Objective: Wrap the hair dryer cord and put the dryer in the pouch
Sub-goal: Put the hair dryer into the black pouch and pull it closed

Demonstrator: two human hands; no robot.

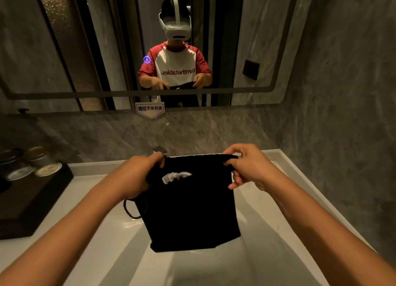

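Observation:
A black fabric pouch hangs in the air over the white sink, held up by its top edge. My left hand grips the pouch's upper left corner. My right hand pinches the upper right corner, stretching the top edge flat. A small white printed mark shows on the pouch's near face. A dark drawstring loop dangles from the left side. The hair dryer and its cord are not visible; I cannot tell whether they are inside the pouch.
The white sink basin fills the lower view, with its rim against grey stone walls. A dark wooden tray with lidded jars sits at the left. A mirror above reflects a person; a small sign hangs under it.

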